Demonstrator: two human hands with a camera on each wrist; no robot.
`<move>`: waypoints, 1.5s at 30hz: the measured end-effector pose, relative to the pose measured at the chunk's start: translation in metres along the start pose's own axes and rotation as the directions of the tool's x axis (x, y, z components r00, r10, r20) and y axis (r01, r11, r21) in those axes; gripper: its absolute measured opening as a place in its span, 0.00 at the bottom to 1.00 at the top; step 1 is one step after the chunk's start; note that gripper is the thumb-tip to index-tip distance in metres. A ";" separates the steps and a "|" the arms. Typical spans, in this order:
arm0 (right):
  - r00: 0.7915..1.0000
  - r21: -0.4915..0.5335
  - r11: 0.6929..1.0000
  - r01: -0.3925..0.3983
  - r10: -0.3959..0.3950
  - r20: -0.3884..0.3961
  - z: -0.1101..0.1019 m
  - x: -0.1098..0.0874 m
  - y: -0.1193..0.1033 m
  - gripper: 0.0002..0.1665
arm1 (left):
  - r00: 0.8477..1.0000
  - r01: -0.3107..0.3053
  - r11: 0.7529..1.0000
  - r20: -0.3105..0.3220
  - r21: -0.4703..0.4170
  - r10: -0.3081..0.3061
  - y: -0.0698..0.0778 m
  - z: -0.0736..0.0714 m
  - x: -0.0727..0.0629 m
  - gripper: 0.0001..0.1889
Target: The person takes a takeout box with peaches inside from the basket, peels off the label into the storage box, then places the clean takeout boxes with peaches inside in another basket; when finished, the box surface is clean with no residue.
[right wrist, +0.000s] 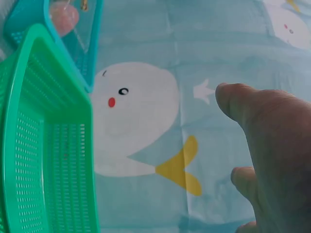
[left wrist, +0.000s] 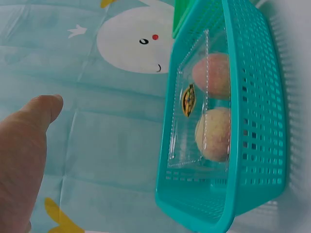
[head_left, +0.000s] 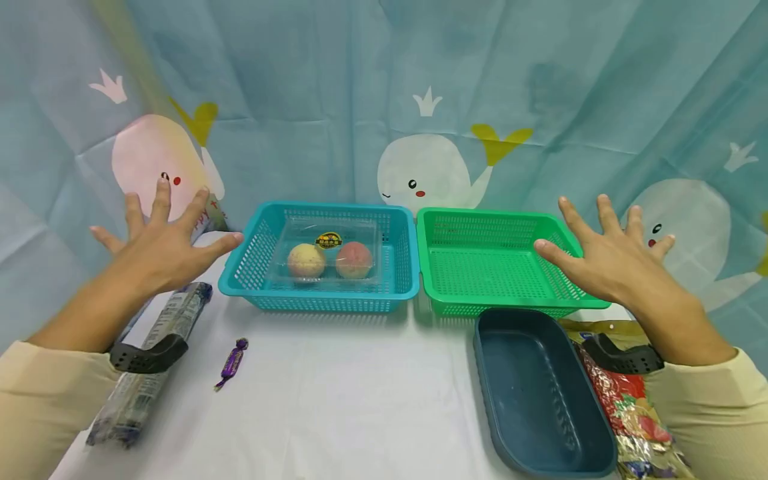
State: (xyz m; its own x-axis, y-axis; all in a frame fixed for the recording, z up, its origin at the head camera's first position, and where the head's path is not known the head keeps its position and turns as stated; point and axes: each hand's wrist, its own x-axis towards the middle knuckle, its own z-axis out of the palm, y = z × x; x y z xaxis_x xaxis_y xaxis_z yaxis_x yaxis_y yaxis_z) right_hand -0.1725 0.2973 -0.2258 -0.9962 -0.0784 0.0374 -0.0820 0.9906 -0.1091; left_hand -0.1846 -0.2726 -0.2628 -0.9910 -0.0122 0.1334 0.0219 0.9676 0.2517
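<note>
My left hand [head_left: 165,250] is raised with its fingers spread, left of the blue basket [head_left: 318,302], and holds nothing. In that basket lies a clear plastic box [head_left: 282,247] with two peaches [head_left: 354,260] and a small label. On the other side, my right hand [head_left: 612,260] hovers by the right end of the green basket [head_left: 516,303], fingers spread and nothing in them. The left wrist view shows the left thumb [left wrist: 41,109] apart from the blue basket. In the right wrist view, the right thumb [right wrist: 238,99] and parts of other fingers appear beside the green basket.
A purple wrapped candy [head_left: 233,363] lies on the white table [head_left: 354,393]. Long clear-and-dark packages [head_left: 162,347] rest below the left forearm. A dark blue tray [head_left: 540,393] stands before the green basket, with a red and gold food bag [head_left: 630,400] to its right. Behind hangs a whale-patterned curtain [head_left: 336,100].
</note>
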 end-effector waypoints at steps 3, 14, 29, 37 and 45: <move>1.000 0.002 1.000 0.012 -0.012 -0.019 -0.001 -0.002 -0.004 0.49 | 1.000 -0.007 1.000 -0.011 -0.022 0.007 -0.001 0.003 -0.003 0.50; 0.997 0.038 0.999 0.035 -0.033 -0.063 0.003 -0.007 -0.015 0.48 | 0.996 -0.043 0.998 -0.077 -0.053 0.039 -0.005 0.021 -0.012 0.47; 0.948 0.103 0.973 0.205 -0.172 -0.267 0.018 -0.008 -0.018 0.42 | 0.949 -0.178 0.946 -0.300 -0.272 0.092 -0.015 0.062 -0.022 0.40; 0.894 0.191 0.907 0.376 -0.300 -0.333 0.028 -0.002 -0.018 0.35 | 0.956 -0.198 0.894 -0.282 -0.402 0.084 -0.024 0.091 -0.019 0.35; 0.867 0.250 0.856 0.453 -0.358 -0.347 0.040 0.007 -0.022 0.33 | 0.976 -0.140 0.846 -0.216 -0.514 0.031 -0.027 0.113 -0.021 0.33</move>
State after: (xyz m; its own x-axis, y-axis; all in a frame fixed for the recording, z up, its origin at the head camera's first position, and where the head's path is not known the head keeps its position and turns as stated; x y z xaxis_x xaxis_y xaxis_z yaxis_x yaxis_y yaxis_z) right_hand -0.1784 0.2702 -0.2631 -0.8243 -0.3834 0.4166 -0.5288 0.7843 -0.3246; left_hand -0.1794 -0.2696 -0.3809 -0.9380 -0.0366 0.3447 0.2255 0.6907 0.6871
